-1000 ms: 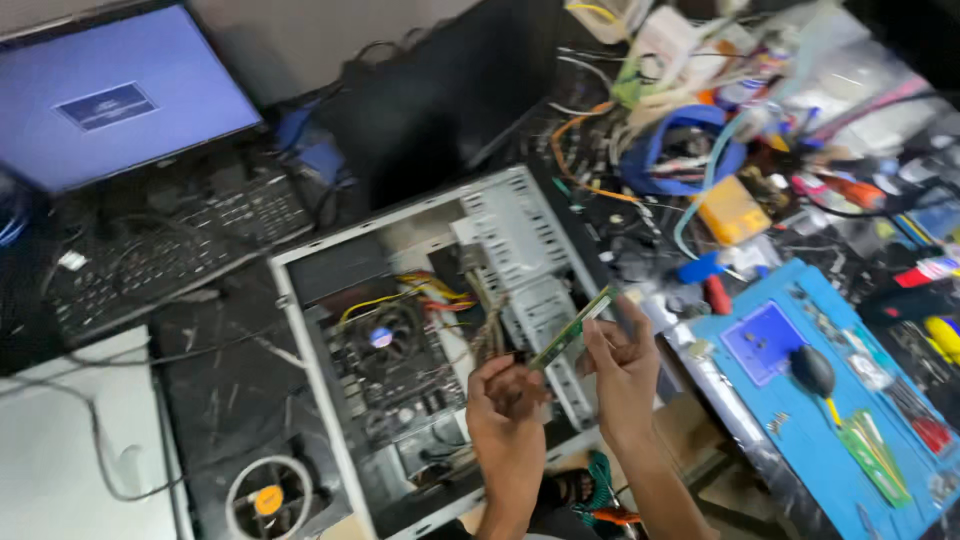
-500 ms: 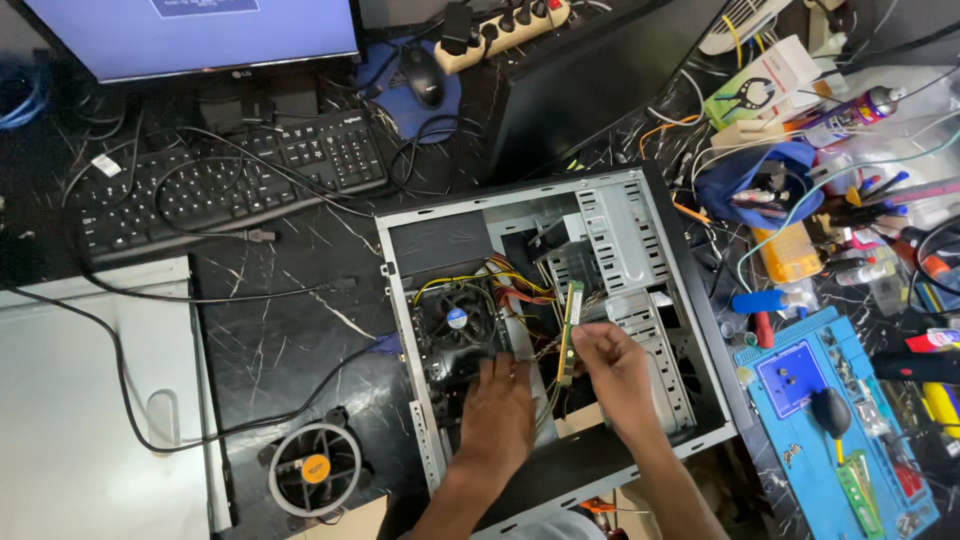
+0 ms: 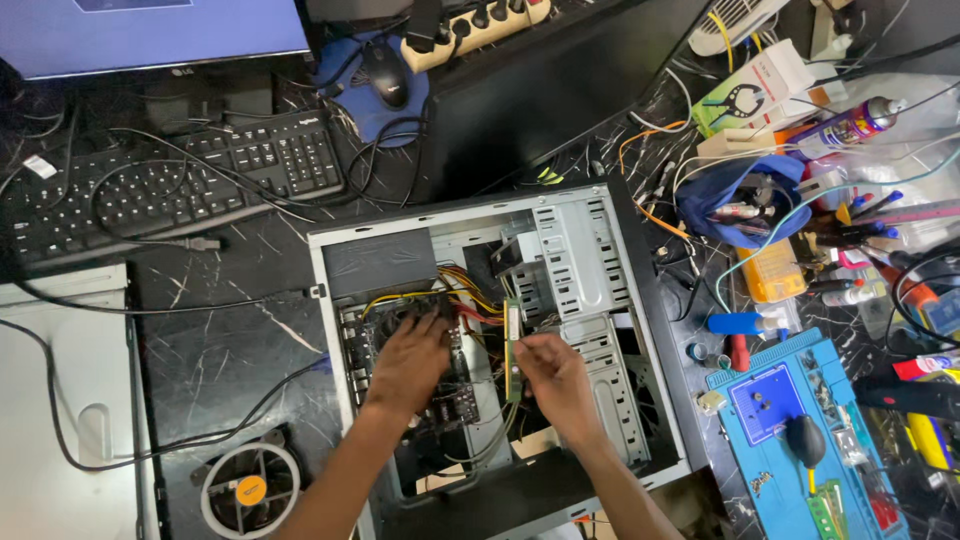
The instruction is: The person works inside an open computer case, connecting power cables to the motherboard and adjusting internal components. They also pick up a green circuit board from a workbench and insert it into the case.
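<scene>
A dark, scratched table (image 3: 215, 330) carried everything, and the biggest thing on it was an open grey metal computer case (image 3: 585, 250) lying on its side with its side panel off and its inside exposed. Behind it lay a black keyboard (image 3: 160, 180), with a black mouse on a blue pad (image 3: 385, 85) and a beige power strip (image 3: 480, 22) farther back. To the right lay a blue repair mat (image 3: 800, 400) among loose tools, pens and bottles. A round black fan with an orange hub (image 3: 248, 488) lay loose near the case's lower left corner.

Inside the case, the dark motherboard (image 3: 455, 400) sat under a bundle of yellow, red and black cables (image 3: 465, 290). The left hand (image 3: 408, 362) rested flat on the board around the cooler, fingers spread and pressing down, gripping nothing that could be seen. The right hand (image 3: 555, 375) had its fingers pinched on the lower part of a narrow green memory stick (image 3: 512, 348), which stood on edge along the board, just right of the left hand.

Judging by this, the work looked well along: the case was opened and the stick was lined up at the board. Whether it was seated in its slot could not be told, since the fingers and the cables hid the slot. The panel was off, and the loose fan lay outside the case.
</scene>
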